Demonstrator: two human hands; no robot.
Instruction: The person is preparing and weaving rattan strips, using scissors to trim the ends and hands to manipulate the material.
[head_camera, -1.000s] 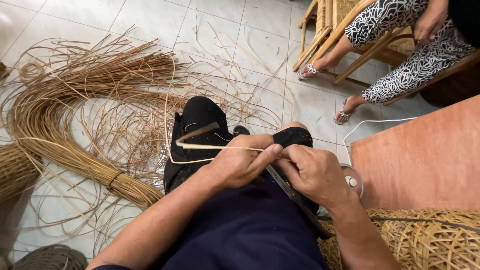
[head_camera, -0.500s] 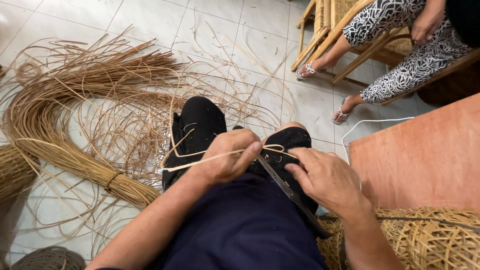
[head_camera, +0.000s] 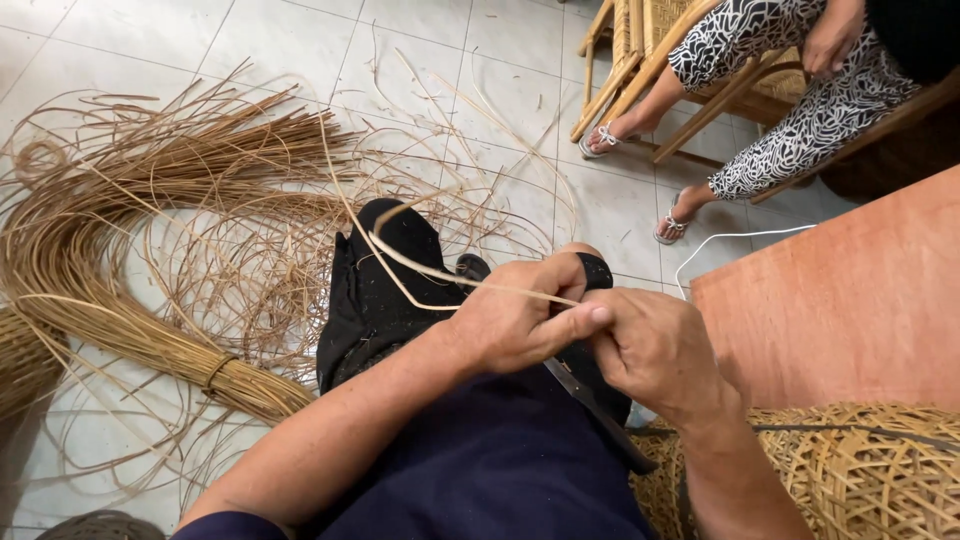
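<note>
Left hand: the left hand was clenched around a thin pale cane strip, its fingers pinching it above the lap.
Right hand: the right hand met the left, fingers curled on the same strip's end; a dark blade lay under it.
Strip: it ran up and left from the hands, over the dark knee.
Floor: bundled rattan lay spread on the tiled floor.
Nearby: woven basket at right, orange board beyond, a seated person's patterned legs on a cane chair.
</note>
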